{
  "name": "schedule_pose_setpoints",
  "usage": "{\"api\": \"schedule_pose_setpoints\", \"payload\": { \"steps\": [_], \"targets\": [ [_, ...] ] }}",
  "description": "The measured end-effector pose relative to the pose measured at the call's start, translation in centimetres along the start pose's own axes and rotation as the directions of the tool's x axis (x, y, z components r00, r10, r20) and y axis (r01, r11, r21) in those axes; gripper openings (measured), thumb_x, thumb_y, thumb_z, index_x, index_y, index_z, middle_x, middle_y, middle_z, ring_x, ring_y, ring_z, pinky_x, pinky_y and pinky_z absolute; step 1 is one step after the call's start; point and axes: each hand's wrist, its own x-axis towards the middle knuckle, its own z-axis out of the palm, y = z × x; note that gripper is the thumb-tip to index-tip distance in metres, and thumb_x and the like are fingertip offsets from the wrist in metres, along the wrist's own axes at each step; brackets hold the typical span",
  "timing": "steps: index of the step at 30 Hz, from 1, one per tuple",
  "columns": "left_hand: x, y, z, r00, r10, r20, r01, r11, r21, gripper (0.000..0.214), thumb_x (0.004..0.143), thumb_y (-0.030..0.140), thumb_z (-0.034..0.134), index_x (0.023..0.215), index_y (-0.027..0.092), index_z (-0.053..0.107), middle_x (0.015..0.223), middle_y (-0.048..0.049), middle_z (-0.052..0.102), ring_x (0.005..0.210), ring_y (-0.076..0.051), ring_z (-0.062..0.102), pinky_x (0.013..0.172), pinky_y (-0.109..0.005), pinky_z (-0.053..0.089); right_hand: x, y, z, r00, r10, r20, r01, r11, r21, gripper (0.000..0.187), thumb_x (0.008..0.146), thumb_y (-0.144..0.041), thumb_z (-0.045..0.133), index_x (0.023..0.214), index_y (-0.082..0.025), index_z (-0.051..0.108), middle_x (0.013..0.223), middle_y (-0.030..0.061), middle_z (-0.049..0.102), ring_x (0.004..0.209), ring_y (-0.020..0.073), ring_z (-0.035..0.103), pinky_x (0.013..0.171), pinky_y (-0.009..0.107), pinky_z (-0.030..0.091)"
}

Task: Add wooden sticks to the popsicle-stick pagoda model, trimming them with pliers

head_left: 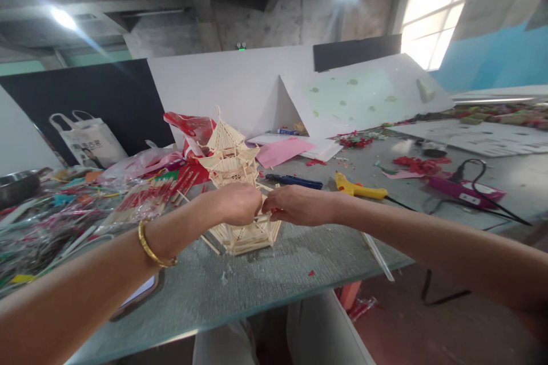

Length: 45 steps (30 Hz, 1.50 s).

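Observation:
A pale model pagoda (233,165) built of thin wooden sticks stands upright on the table, with tiered roofs and a pointed top. Both hands meet in front of its lower tier and hide part of it. My left hand (242,203) is closed, with its fingers curled toward the model. Close beside it, my right hand (295,205) has its thumb and fingers pinched together at the model's right side. Whatever lies between the fingertips of either hand is hidden or too small to name.
Right of the model lie dark blue pliers (293,181), a yellow glue gun (359,188) with a cord, a clear glue stick (379,256) and a purple power strip (466,191). Bundled sticks (148,199) and plastic wrappings cover the left. A phone (137,293) rests beneath my left forearm.

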Motion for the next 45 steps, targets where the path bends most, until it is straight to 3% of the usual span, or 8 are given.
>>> {"api": "schedule_pose_setpoints", "payload": {
  "steps": [37,45],
  "targets": [
    [-0.31,0.07,0.03,1.0,-0.009,-0.01,0.009,1.0,-0.017,0.019,0.072,0.011,0.05,0.075,0.015,0.068,0.074,-0.0083,0.068,0.064,-0.016,0.059,0.051,-0.025,0.031,0.13,-0.11,-0.07,0.999,-0.03,0.016,0.03,0.999,-0.031,0.021,0.085,-0.019,0.054,0.102,-0.013,0.063,0.089,0.0077,0.066,0.083,0.0187,0.059,0.073,0.027,0.04],
    [-0.21,-0.09,0.24,1.0,-0.008,-0.018,0.007,0.999,-0.035,0.019,0.07,0.011,0.049,0.074,0.016,0.067,0.073,-0.0076,0.068,0.063,-0.016,0.058,0.05,-0.025,0.032,-0.18,-0.54,-0.54,0.999,0.027,0.033,-0.026,0.999,-0.025,0.026,0.084,-0.019,0.055,0.108,-0.01,0.06,0.086,0.0089,0.065,0.08,0.0194,0.059,0.07,0.027,0.04]
  ]
}}
